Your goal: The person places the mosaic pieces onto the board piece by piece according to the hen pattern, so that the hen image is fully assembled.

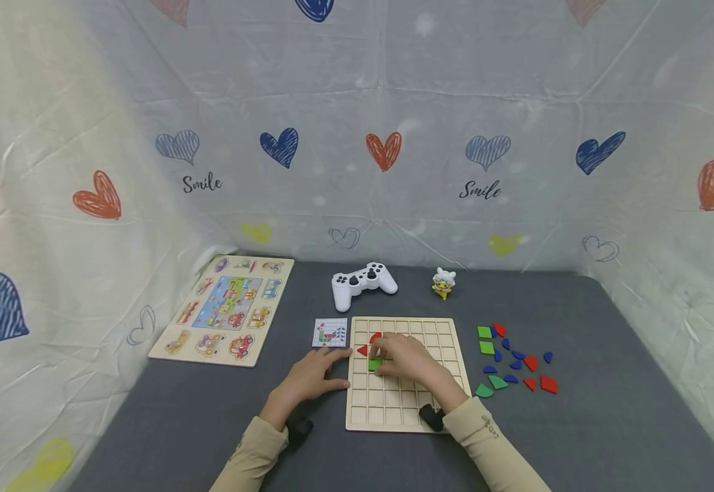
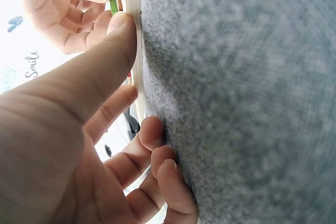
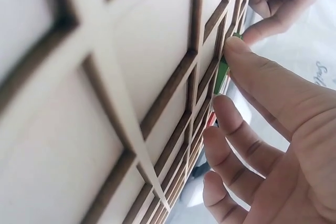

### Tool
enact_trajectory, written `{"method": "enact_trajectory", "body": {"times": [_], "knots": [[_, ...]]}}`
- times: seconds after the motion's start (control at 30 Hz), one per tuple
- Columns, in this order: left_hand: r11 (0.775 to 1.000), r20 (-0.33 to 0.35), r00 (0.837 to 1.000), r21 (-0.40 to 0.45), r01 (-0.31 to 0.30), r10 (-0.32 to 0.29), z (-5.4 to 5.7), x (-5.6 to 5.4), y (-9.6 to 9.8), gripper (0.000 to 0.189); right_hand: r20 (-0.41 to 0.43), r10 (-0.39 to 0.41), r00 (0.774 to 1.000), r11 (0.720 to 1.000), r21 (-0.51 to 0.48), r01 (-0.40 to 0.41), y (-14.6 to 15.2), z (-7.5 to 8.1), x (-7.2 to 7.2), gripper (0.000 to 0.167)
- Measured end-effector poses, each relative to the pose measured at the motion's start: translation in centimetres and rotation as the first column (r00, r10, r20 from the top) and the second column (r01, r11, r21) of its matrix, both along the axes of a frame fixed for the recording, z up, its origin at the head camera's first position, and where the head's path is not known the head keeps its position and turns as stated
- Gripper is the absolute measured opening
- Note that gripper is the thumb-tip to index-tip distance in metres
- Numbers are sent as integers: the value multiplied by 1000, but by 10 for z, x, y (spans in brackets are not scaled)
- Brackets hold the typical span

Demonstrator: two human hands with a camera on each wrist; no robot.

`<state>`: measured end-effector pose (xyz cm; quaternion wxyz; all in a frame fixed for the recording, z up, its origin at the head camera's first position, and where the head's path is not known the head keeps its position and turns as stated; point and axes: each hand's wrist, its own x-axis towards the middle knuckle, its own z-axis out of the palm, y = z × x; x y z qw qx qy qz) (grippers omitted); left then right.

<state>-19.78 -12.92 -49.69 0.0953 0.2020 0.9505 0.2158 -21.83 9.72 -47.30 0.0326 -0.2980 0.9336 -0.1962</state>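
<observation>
A wooden grid board (image 1: 365, 415) lies flat on the dark table. My right hand (image 1: 407, 358) is over its upper left part, thumb and fingertips at opposite sides of a green square piece (image 1: 375, 365). In the right wrist view the green piece (image 3: 221, 76) shows between thumb and index finger. Close by on the board are a red triangle (image 1: 363, 350) and another red piece (image 1: 376, 337), partly hidden by the fingers. My left hand (image 1: 307, 375) touches the board's left edge with thumb and index finger; its other fingers rest loosely bent on the table.
A small pattern card (image 1: 330, 333) lies at the board's upper left. Several loose green, blue and red pieces (image 1: 531, 363) are scattered to the right. Behind stand a white game controller (image 1: 365, 281) and a small figurine (image 1: 443, 283). A vehicle picture puzzle (image 1: 227, 307) lies far left.
</observation>
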Motion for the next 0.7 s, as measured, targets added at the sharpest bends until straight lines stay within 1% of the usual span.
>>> {"method": "enact_trajectory", "body": {"times": [0.33, 0.53, 0.7], "knots": [[1000, -15, 1000, 5, 5, -5, 1, 1, -1, 62, -7, 25, 1000, 1000, 0, -25, 7, 6, 3, 20], [1000, -14, 1000, 6, 6, -6, 1, 1, 0, 62, -17, 20, 1000, 1000, 1, -20, 16, 7, 4, 15], [1000, -29, 1000, 7, 13, -13, 1, 2, 0, 63, -11, -5, 1000, 1000, -12, 5, 27, 9, 4, 16]]}}
